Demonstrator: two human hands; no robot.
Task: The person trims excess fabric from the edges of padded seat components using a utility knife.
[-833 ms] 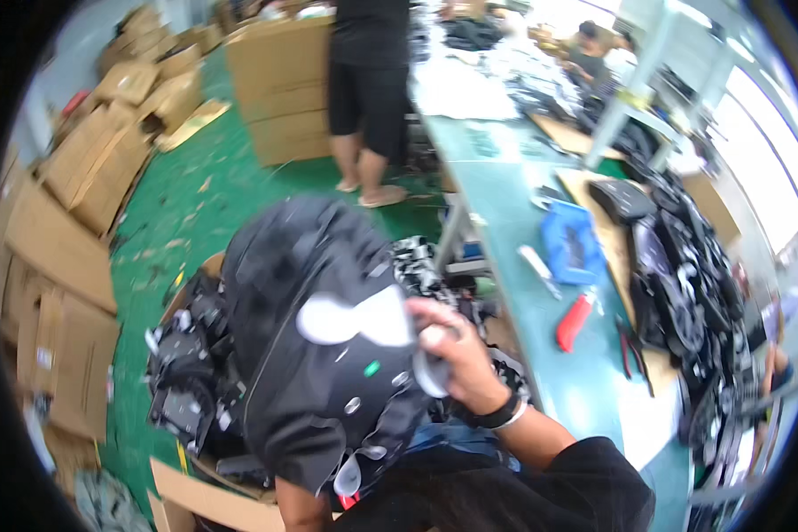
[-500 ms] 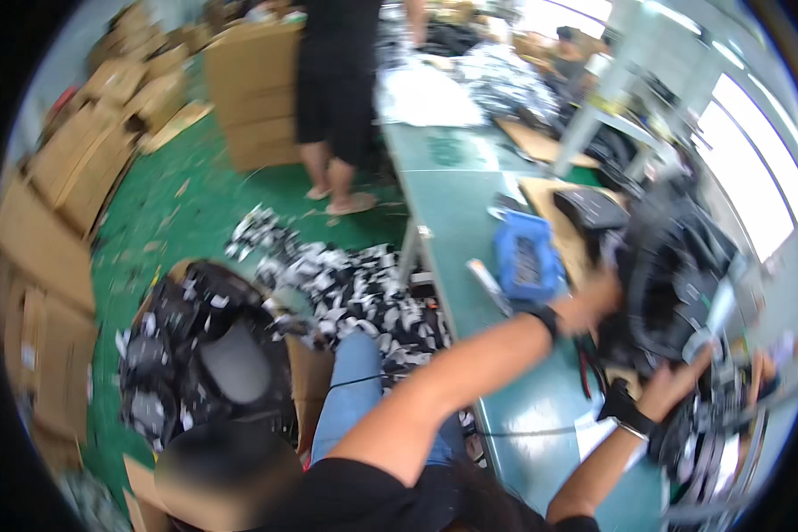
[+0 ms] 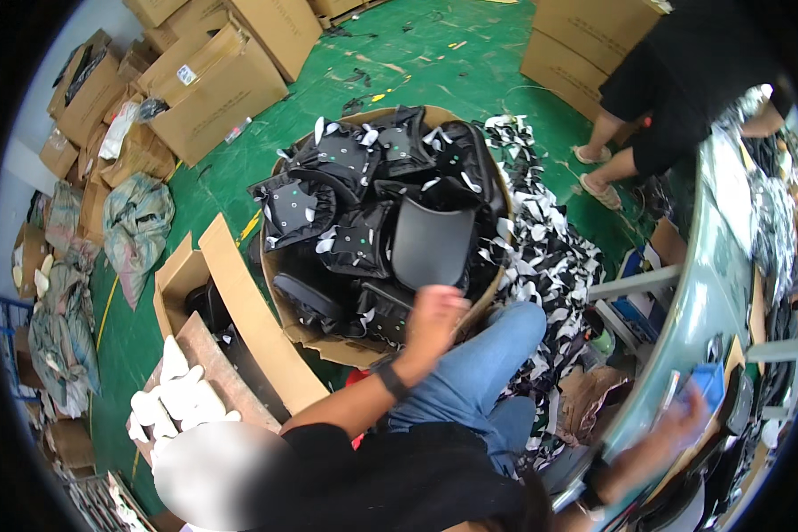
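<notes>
Reaching down to my left, my left hand [image 3: 434, 312] hovers at the near rim of a large round cardboard bin [image 3: 328, 344] that stands on the green floor [image 3: 346, 80]. Its fingers curl loosely over the edge, and I cannot tell whether they grip anything. A black band sits on that wrist. The bin is heaped with black padded pieces [image 3: 346, 177] dotted with white tags and small green marks, and one smooth dark grey curved panel [image 3: 430, 241] stands upright in the heap just beyond my fingertips, close to them but apart.

My right hand [image 3: 678, 426] is well apart from the left, stretched out over the pale green tabletop [image 3: 709, 266] on my right. It is blurred, the fingers look spread, and it lies just beside a blue object [image 3: 709, 383]; whether they touch I cannot tell.

My knee in blue jeans [image 3: 470, 372] sits between the two hands, pressed close to the bin. Black-and-white scraps [image 3: 550, 257] spill on the floor between bin and tabletop. A flat cardboard sheet [image 3: 257, 319] leans by the bin's left side, with white moulded pieces [image 3: 173, 399] near it. Brown cartons [image 3: 213, 89] stand further off, and another person [image 3: 656, 106] in black stands by the tabletop's far end.
</notes>
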